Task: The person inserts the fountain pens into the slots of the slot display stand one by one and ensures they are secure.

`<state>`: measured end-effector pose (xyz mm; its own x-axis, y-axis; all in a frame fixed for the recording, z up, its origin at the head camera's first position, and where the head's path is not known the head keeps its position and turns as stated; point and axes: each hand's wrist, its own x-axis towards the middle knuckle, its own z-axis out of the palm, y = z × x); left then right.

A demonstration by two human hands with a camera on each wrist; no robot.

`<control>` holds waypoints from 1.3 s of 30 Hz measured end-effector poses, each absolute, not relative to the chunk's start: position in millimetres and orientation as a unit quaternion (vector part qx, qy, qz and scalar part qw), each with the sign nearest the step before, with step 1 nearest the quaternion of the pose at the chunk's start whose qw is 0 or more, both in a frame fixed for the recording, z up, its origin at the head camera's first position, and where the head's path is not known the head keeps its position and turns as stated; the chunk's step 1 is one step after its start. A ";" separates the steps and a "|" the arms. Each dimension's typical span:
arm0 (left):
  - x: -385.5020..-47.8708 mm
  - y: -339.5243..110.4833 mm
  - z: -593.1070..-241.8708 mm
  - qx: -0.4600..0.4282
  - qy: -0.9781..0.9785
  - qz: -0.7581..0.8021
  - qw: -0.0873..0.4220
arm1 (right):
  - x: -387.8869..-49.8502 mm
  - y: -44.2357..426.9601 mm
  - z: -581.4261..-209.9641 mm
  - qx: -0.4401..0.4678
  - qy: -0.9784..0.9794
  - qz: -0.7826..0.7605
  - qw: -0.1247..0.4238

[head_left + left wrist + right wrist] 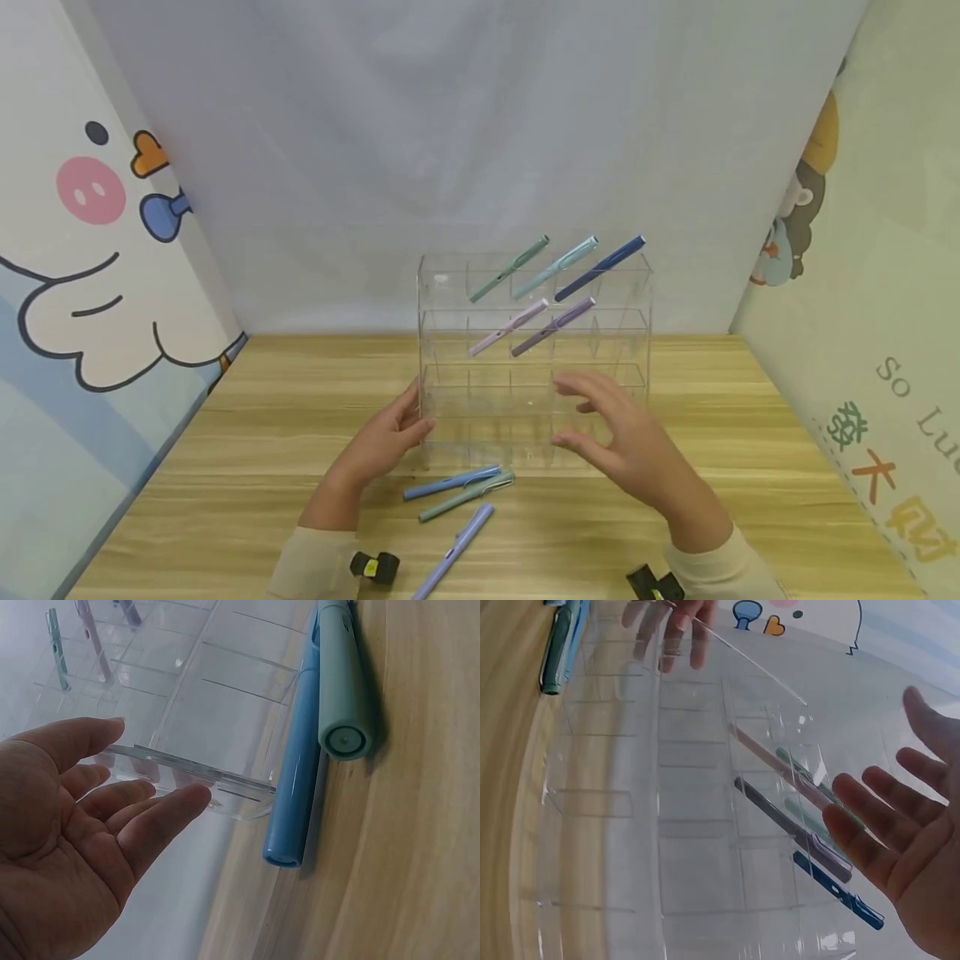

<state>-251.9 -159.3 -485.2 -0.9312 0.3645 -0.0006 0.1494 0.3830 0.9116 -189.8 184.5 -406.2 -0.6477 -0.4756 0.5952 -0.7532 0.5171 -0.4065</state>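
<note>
A clear tiered pen rack [532,375] stands upright on the table. My left hand [386,442] rests at its left side, thumb near the front edge; in the left wrist view the fingers [166,825] look relaxed beside the panel. My right hand [630,437] hovers before the lower right compartments, thumb and fingers apart, holding nothing. The top tier holds a dark green pen [512,268], a light blue pen [555,267] and a navy pen [600,269]. Below lean a pink pen [510,327] and a purple pen [553,327].
In front of the rack lie a blue pen [450,482], a light green pen [465,497] touching it, and a lavender pen [453,550] nearer the front. A pale curtain [450,150] hangs behind the wooden table [750,467]. Printed panels flank both sides.
</note>
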 end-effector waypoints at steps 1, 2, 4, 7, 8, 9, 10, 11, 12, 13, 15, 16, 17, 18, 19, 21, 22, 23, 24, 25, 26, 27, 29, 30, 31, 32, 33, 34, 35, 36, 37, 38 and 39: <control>-251.9 -159.8 -485.1 0.158 0.825 0.533 0.101 | -189.5 179.0 -409.3 0.376 -0.850 0.310 0.199; -252.1 -160.3 -485.3 0.160 0.825 0.533 0.101 | -188.7 173.7 -412.7 0.387 -0.855 0.290 0.186; -252.5 -160.7 -485.7 0.162 0.824 0.533 0.100 | -187.9 162.4 -420.3 0.408 -0.862 0.256 0.159; -253.3 -160.3 -486.3 0.165 0.824 0.533 0.099 | -186.8 146.2 -432.5 0.429 -0.870 0.225 0.094; -253.3 -160.0 -486.6 0.165 0.823 0.534 0.099 | -186.6 141.3 -436.3 0.434 -0.872 0.215 0.071; -253.2 -159.6 -486.6 0.164 0.823 0.534 0.100 | -186.9 136.7 -440.4 0.441 -0.872 0.208 0.049; -253.3 -159.4 -486.6 0.162 0.823 0.535 0.101 | -187.4 132.4 -444.6 0.446 -0.872 0.200 0.031; -253.3 -159.2 -486.5 0.161 0.823 0.535 0.102 | -188.0 128.5 -448.8 0.451 -0.872 0.191 0.015; -253.2 -159.0 -486.2 0.158 0.823 0.535 0.104 | -188.6 125.1 -452.9 0.457 -0.871 0.180 0.004; -253.0 -158.9 -485.9 0.156 0.824 0.535 0.105 | -189.0 122.4 -457.2 0.464 -0.869 0.172 -0.005; -252.5 -158.7 -484.9 0.151 0.825 0.534 0.107 | -189.7 118.3 -465.2 0.477 -0.864 0.161 -0.011; -252.2 -158.6 -484.4 0.152 0.826 0.533 0.106 | -189.8 116.8 -468.8 0.483 -0.861 0.157 -0.012; -251.9 -158.6 -483.8 0.151 0.826 0.533 0.106 | -189.8 115.4 -472.2 0.489 -0.858 0.153 -0.011; -251.7 -158.5 -483.4 0.150 0.827 0.532 0.106 | -189.6 114.5 -475.0 0.494 -0.856 0.152 -0.011; -251.4 -158.5 -482.9 0.151 0.826 0.532 0.106 | -189.3 113.6 -477.5 0.498 -0.854 0.151 -0.012; -250.9 -158.7 -482.2 0.150 0.827 0.531 0.108 | -189.1 112.2 -481.2 0.505 -0.851 0.146 -0.011; -250.7 -159.0 -482.0 0.152 0.827 0.531 0.108 | -188.9 111.6 -482.6 0.508 -0.850 0.142 -0.010; -250.7 -159.3 -482.2 0.151 0.827 0.531 0.110 | -188.8 111.0 -483.6 0.510 -0.849 0.136 -0.009; -250.8 -159.6 -482.4 0.152 0.827 0.530 0.110 | -188.7 110.7 -484.5 0.512 -0.849 0.131 -0.008; -250.8 -159.7 -482.7 0.154 0.827 0.530 0.111 | -188.6 110.5 -485.1 0.513 -0.849 0.124 -0.008; -250.9 -159.8 -482.9 0.153 0.827 0.529 0.111 | -188.7 110.4 -485.7 0.513 -0.850 0.117 -0.005; -251.1 -159.9 -483.4 0.154 0.828 0.528 0.111 | -188.5 110.4 -486.0 0.512 -0.852 0.111 -0.006; -251.5 -159.9 -483.9 0.152 0.827 0.529 0.112 | -188.4 110.7 -486.1 0.504 -0.858 0.103 -0.013; -251.5 -159.9 -483.8 0.149 0.828 0.528 0.112 | -188.2 111.0 -485.9 0.498 -0.861 0.100 -0.020; -251.5 -159.9 -483.7 0.147 0.829 0.527 0.113 | -187.9 111.2 -485.5 0.490 -0.866 0.099 -0.030; -251.5 -159.9 -483.5 0.145 0.831 0.526 0.114 | -187.6 111.5 -485.0 0.481 -0.870 0.099 -0.040; -251.6 -159.8 -483.6 0.143 0.831 0.525 0.114 | -187.2 111.9 -484.6 0.471 -0.875 0.100 -0.051; -251.6 -159.8 -483.5 0.140 0.832 0.524 0.115 | -186.9 112.3 -484.5 0.460 -0.880 0.102 -0.062; -251.7 -159.8 -483.5 0.138 0.833 0.523 0.115 | -186.5 112.6 -484.4 0.451 -0.884 0.103 -0.071; -251.6 -159.7 -483.5 0.138 0.834 0.522 0.115 | -186.2 112.9 -484.3 0.441 -0.888 0.103 -0.079; -251.5 -159.6 -483.4 0.137 0.833 0.523 0.115 | -186.2 113.1 -484.7 0.435 -0.891 0.104 -0.084; -251.3 -159.5 -483.2 0.137 0.833 0.523 0.115 | -186.2 113.3 -484.9 0.429 -0.893 0.106 -0.089; -251.1 -159.5 -483.1 0.138 0.833 0.524 0.114 | -186.4 113.4 -485.3 0.425 -0.894 0.108 -0.093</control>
<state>-251.1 -159.5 -483.1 -0.9360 0.3490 -0.0465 0.1092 0.4133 0.9040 -186.4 113.4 -485.3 -0.6211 -0.7801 -0.0757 -0.7399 0.6155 -0.2717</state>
